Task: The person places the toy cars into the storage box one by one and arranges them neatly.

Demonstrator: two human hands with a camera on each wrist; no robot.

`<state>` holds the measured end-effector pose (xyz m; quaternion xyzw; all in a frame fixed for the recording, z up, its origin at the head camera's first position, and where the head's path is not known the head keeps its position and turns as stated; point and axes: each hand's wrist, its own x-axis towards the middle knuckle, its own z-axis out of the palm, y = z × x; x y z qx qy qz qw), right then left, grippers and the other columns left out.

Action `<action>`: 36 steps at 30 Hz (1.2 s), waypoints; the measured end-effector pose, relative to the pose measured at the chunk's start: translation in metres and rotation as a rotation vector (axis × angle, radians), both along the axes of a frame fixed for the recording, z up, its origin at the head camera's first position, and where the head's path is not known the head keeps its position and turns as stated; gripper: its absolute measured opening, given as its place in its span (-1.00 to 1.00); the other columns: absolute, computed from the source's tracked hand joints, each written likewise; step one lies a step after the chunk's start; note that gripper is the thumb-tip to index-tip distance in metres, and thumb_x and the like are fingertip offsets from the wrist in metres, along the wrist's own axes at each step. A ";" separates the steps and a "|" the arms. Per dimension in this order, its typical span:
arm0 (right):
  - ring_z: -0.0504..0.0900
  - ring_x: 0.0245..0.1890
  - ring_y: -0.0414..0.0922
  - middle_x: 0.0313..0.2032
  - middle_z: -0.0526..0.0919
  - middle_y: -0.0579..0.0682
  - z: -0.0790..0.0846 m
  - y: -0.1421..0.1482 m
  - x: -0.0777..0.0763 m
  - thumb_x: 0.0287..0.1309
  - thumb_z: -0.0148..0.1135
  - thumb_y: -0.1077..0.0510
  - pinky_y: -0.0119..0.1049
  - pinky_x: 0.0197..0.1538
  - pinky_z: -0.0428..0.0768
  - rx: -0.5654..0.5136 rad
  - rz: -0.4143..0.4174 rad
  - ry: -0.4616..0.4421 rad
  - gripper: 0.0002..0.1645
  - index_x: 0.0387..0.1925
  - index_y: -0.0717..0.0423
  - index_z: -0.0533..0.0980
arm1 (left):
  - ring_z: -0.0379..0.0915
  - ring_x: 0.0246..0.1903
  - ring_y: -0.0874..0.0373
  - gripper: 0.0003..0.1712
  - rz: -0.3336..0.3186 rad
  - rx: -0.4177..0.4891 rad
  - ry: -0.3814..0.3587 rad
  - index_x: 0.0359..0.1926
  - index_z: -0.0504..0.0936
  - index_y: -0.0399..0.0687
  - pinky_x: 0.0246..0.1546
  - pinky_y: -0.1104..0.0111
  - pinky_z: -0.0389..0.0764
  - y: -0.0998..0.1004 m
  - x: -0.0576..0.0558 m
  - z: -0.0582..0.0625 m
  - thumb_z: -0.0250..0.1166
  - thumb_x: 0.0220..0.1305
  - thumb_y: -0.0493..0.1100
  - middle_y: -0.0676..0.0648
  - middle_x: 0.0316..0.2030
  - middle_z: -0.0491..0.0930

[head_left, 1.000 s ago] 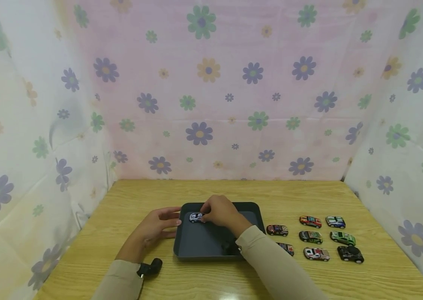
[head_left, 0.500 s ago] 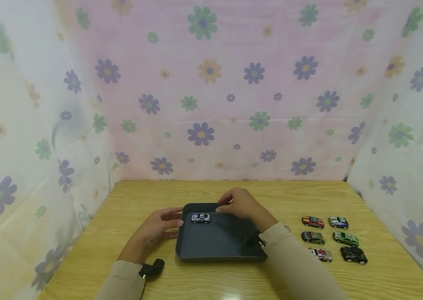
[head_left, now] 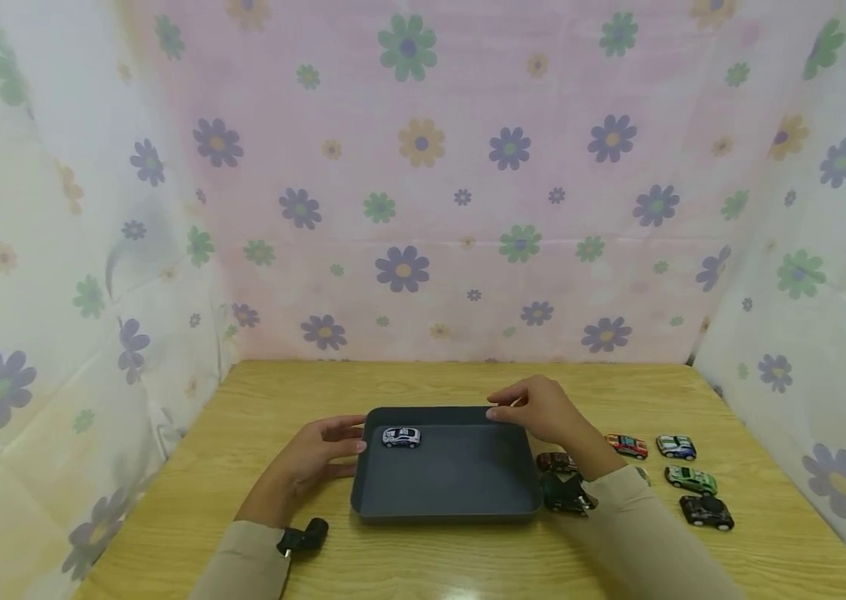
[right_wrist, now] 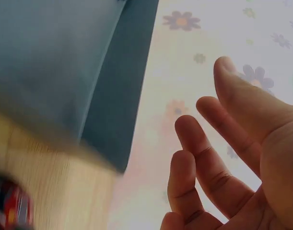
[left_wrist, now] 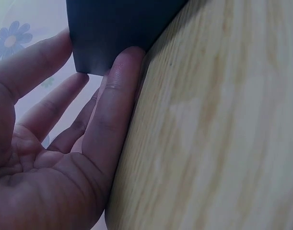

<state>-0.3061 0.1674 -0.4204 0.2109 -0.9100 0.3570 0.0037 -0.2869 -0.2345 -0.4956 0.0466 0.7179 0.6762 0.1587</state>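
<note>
A dark grey rectangular tray [head_left: 453,475] lies on the wooden table, and a white and dark toy car [head_left: 402,437] sits in its back left corner. My left hand [head_left: 317,450] touches the tray's left wall with loosely extended fingers; the left wrist view shows the fingertips [left_wrist: 127,62] against the dark wall [left_wrist: 108,33]. Above the tray's back right corner is my right hand [head_left: 543,410], holding nothing. In the right wrist view its fingers [right_wrist: 218,167] are apart and slightly bent, clear of the tray wall [right_wrist: 120,96].
Several toy cars stand right of the tray, among them a red one [head_left: 627,446], a white and blue one [head_left: 676,447], a green one [head_left: 691,479] and a black one [head_left: 706,512]. My right forearm partly hides others, including a dark red car [head_left: 556,462].
My right hand has let go of the white toy car in the tray and moved right, to the back right corner. The left hand stays against the tray.
</note>
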 end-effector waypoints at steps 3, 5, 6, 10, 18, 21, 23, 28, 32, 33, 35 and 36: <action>0.68 -0.23 -0.20 -0.01 0.79 -0.09 -0.003 0.016 0.005 0.26 0.44 -0.14 -0.18 -0.16 0.71 0.020 -0.013 0.018 -0.62 0.04 -0.13 0.76 | 0.56 0.22 -0.10 -0.20 -0.007 0.006 -0.004 0.52 0.35 -0.11 0.10 0.04 0.74 0.001 0.000 -0.001 0.46 0.33 -0.16 -0.35 0.45 0.33; 0.67 -0.23 -0.21 0.00 0.79 -0.09 -0.006 0.026 0.008 0.25 0.44 -0.17 -0.20 -0.17 0.70 0.016 -0.027 0.011 -0.58 0.07 -0.10 0.75 | 0.57 0.22 -0.09 -0.20 -0.010 0.007 -0.006 0.52 0.35 -0.11 0.10 0.04 0.74 0.002 0.000 -0.001 0.45 0.34 -0.17 -0.36 0.45 0.33; 0.68 -0.23 -0.21 0.00 0.79 -0.07 -0.007 0.030 0.010 0.26 0.43 -0.18 -0.21 -0.19 0.69 0.012 -0.029 0.011 -0.55 0.08 -0.08 0.74 | 0.57 0.21 -0.09 -0.20 -0.011 0.006 -0.008 0.52 0.35 -0.11 0.10 0.04 0.74 0.003 0.000 -0.001 0.45 0.34 -0.17 -0.35 0.45 0.33; 0.69 -0.20 -0.18 0.01 0.77 -0.01 -0.010 0.046 0.016 0.27 0.42 -0.18 -0.24 -0.24 0.67 -0.010 -0.056 0.020 -0.52 0.11 -0.04 0.73 | 0.56 0.22 -0.09 -0.20 -0.007 -0.002 0.001 0.52 0.35 -0.11 0.10 0.03 0.74 0.004 -0.001 0.000 0.46 0.33 -0.17 -0.35 0.45 0.33; 0.65 -0.09 -0.07 0.05 0.76 0.00 -0.016 0.070 0.026 0.28 0.40 -0.21 -0.13 -0.13 0.67 0.027 -0.124 0.031 -0.57 0.08 -0.16 0.74 | 0.57 0.21 -0.09 -0.22 0.016 -0.010 -0.007 0.50 0.39 -0.06 0.09 0.04 0.74 0.004 -0.002 0.000 0.47 0.32 -0.16 -0.33 0.44 0.35; 0.65 -0.06 -0.05 0.06 0.75 0.01 -0.020 0.078 0.029 0.28 0.40 -0.23 -0.11 -0.12 0.67 0.021 -0.137 0.014 -0.55 0.08 -0.14 0.74 | 0.58 0.19 -0.07 -0.22 0.018 -0.009 -0.014 0.49 0.40 -0.04 0.08 0.05 0.74 0.003 -0.002 0.000 0.48 0.30 -0.15 -0.31 0.43 0.37; 0.64 -0.05 -0.04 0.07 0.75 0.01 -0.022 0.081 0.030 0.27 0.40 -0.23 -0.14 -0.14 0.67 0.009 -0.145 0.007 -0.55 0.08 -0.13 0.74 | 0.58 0.19 -0.07 -0.21 0.011 -0.008 -0.012 0.50 0.39 -0.06 0.09 0.04 0.74 0.002 -0.002 0.001 0.47 0.31 -0.15 -0.32 0.43 0.36; 0.59 -0.13 -0.06 0.05 0.74 0.01 -0.031 0.082 0.030 0.26 0.42 -0.21 -0.23 -0.27 0.61 -0.025 -0.132 -0.025 -0.54 0.07 -0.08 0.75 | 0.58 0.20 -0.09 -0.22 -0.004 -0.010 -0.004 0.52 0.34 -0.13 0.09 0.03 0.74 -0.001 -0.001 0.002 0.43 0.36 -0.19 -0.36 0.45 0.33; 0.52 -0.32 -0.12 0.00 0.75 0.03 -0.039 0.083 0.031 0.26 0.45 -0.10 -0.31 -0.40 0.52 -0.045 -0.116 -0.083 -0.57 0.07 -0.01 0.74 | 0.57 0.22 -0.10 -0.21 -0.017 -0.004 -0.004 0.53 0.33 -0.13 0.10 0.03 0.73 -0.003 0.000 0.002 0.42 0.36 -0.19 -0.37 0.46 0.31; 0.50 -0.38 -0.14 -0.02 0.75 0.03 -0.040 0.083 0.031 0.25 0.46 -0.08 -0.33 -0.43 0.50 -0.046 -0.114 -0.093 -0.58 0.07 0.00 0.75 | 0.56 0.22 -0.09 -0.21 -0.018 -0.001 -0.004 0.53 0.33 -0.13 0.11 0.03 0.73 -0.003 0.000 0.002 0.43 0.36 -0.18 -0.37 0.46 0.31; 0.46 -0.42 -0.16 -0.04 0.74 0.03 -0.043 0.083 0.032 0.24 0.48 -0.03 -0.34 -0.43 0.49 -0.053 -0.104 -0.111 -0.61 0.05 0.02 0.75 | 0.57 0.22 -0.09 -0.20 -0.016 0.000 -0.006 0.53 0.33 -0.13 0.11 0.04 0.73 -0.003 0.000 0.002 0.44 0.35 -0.18 -0.36 0.46 0.32; 0.46 -0.44 -0.15 -0.05 0.74 0.04 -0.044 0.083 0.032 0.22 0.49 0.00 -0.34 -0.43 0.50 -0.059 -0.097 -0.123 -0.61 0.05 0.03 0.75 | 0.57 0.22 -0.08 -0.20 -0.013 0.000 -0.007 0.53 0.34 -0.13 0.11 0.04 0.73 -0.003 0.000 0.002 0.45 0.34 -0.18 -0.36 0.46 0.32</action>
